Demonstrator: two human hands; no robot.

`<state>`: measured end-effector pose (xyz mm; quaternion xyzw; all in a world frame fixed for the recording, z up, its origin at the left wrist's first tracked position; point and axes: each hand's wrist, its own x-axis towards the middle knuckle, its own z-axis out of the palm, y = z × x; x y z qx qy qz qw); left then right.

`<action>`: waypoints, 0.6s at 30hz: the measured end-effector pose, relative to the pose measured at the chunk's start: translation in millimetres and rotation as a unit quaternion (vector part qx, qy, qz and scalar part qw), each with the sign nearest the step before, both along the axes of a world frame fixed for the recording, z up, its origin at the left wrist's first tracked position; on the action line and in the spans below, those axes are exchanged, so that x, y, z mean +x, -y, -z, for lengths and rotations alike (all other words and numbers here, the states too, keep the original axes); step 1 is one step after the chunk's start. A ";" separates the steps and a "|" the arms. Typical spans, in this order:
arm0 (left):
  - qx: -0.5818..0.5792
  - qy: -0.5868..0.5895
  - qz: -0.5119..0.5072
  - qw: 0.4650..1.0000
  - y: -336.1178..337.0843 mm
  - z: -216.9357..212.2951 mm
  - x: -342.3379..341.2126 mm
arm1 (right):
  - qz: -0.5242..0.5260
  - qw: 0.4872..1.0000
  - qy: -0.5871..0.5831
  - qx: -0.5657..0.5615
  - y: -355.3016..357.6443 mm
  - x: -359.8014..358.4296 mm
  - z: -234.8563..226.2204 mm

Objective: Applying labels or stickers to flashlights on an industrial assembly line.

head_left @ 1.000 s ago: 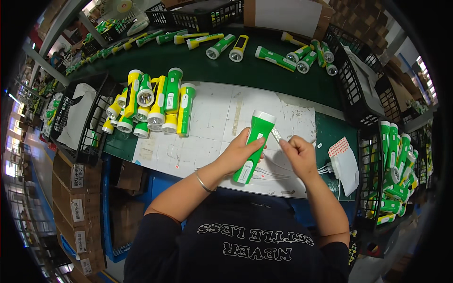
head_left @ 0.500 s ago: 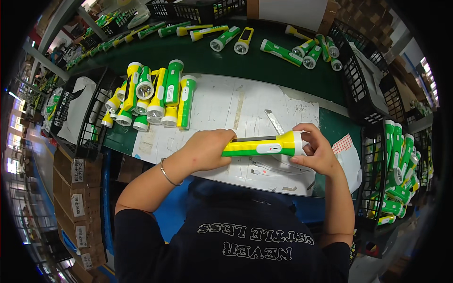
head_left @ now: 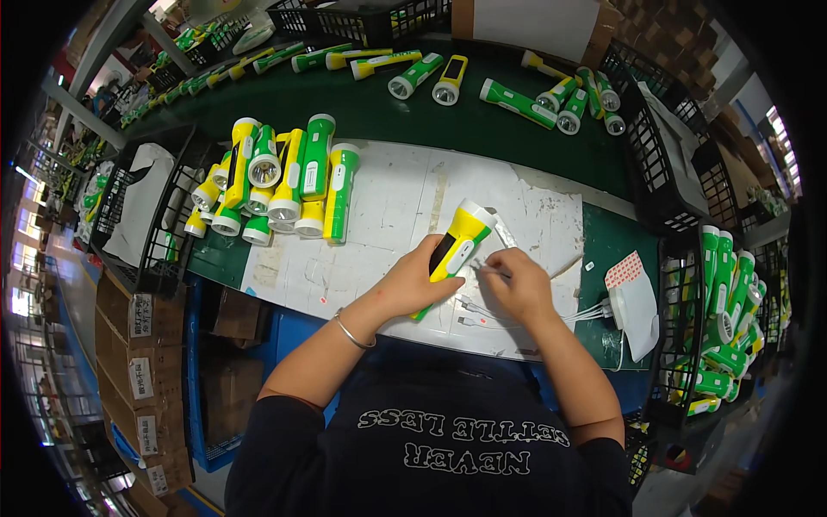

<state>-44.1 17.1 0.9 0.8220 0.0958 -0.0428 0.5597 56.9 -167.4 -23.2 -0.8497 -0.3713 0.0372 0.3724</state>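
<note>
Flashlight in yellow and green, white-headed, sits tilted over the white surface, the left hand closed around its body. Beside it, the right hand is bent-fingered near white cables; from here I can't tell whether it grips anything.

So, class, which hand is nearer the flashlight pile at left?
Left. The left hand, holding a flashlight, is right of the flashlight pile; the right hand is farther right.

The green bench carries flashlights and a white board.
</note>
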 end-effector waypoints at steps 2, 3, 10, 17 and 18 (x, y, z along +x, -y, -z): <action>0.007 -0.005 -0.007 1.000 5.6 -3.6 2.8 | -0.009 0.968 -0.228 0.101 10.3 9.9 -9.6; 0.016 -0.008 -0.016 1.000 8.0 -5.2 4.0 | -0.022 0.935 -0.326 0.136 13.9 12.5 -17.6; 0.024 0.057 0.011 0.998 28.8 -11.0 13.0 | -0.026 0.892 -0.427 0.145 25.3 15.7 -35.0; 0.041 0.067 0.000 0.997 36.6 -4.0 13.2 | 0.003 0.878 -0.441 0.186 25.3 11.8 -34.6; 0.028 0.058 -0.001 0.998 36.9 -6.0 12.5 | 0.007 0.878 -0.443 0.179 25.6 11.8 -38.1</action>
